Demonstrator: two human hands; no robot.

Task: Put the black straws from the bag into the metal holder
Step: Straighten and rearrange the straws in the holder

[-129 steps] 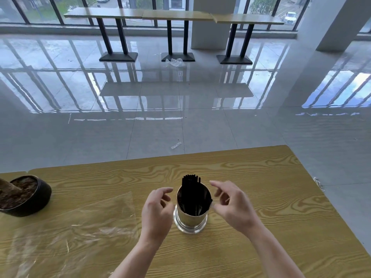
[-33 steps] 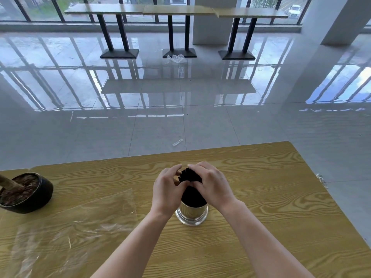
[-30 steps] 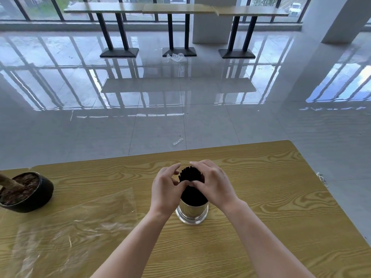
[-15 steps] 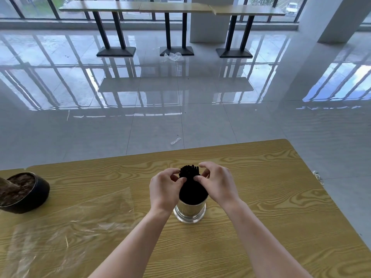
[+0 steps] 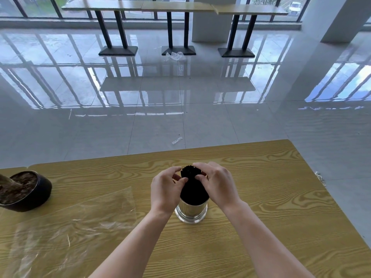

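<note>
Just above the metal holder [image 5: 191,212] on the surface [image 5: 261,197], the left hand [image 5: 165,189] and the right hand [image 5: 217,184] each seem to pinch the black straws [image 5: 191,189] standing upright in it, with the emptied bag [image 5: 70,227] lying to its left.

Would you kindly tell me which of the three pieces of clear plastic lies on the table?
The large flat clear bag left of the metal holder; the crumpled plastic and the small wrapper both lie on the floor.

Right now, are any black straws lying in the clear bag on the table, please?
No, the clear bag lies flat with nothing dark inside, and the black straws stand bunched in the metal holder.
</note>
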